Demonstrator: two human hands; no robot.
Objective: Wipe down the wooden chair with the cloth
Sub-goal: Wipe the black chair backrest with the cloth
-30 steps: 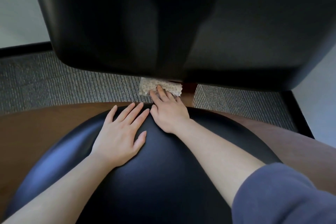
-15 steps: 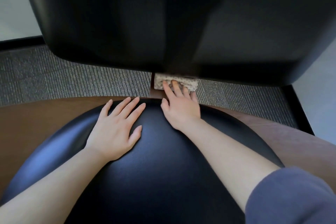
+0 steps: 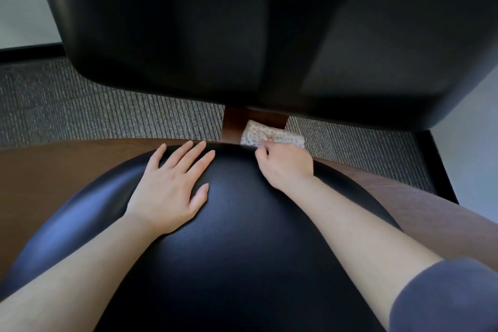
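Just right of the chair's brown wooden back post [image 3: 233, 127], the right hand [image 3: 284, 163] bunches the small speckled cream cloth [image 3: 272, 133] in curled fingers. Left of the post, the left hand [image 3: 172, 186] lies flat, fingers straight. A loosened grip could drop the cloth behind the post. The black padded backrest [image 3: 242, 35] overhangs the post closely, leaving only sideways room.

Seat cushion [image 3: 237, 237]: glossy black with blue-grey highlights on its left flank. Backrest [image 3: 242, 21]: matt black, shading to charcoal at right. Wooden frame [image 3: 54, 170]: dark reddish brown, with fine grain lines visible on the right side. Post [image 3: 233, 127]: the same dark brown. Cloth [image 3: 269, 132]: off-white, printed all over with small dark specks. Carpet [image 3: 107, 110]: grey, woven in fine ribbed stripes whose direction differs from patch to patch. Skirting [image 3: 27, 51]: black. Wall [image 3: 21, 3]: pale grey-white. Sleeve [image 3: 447, 296]: slate blue, plain.
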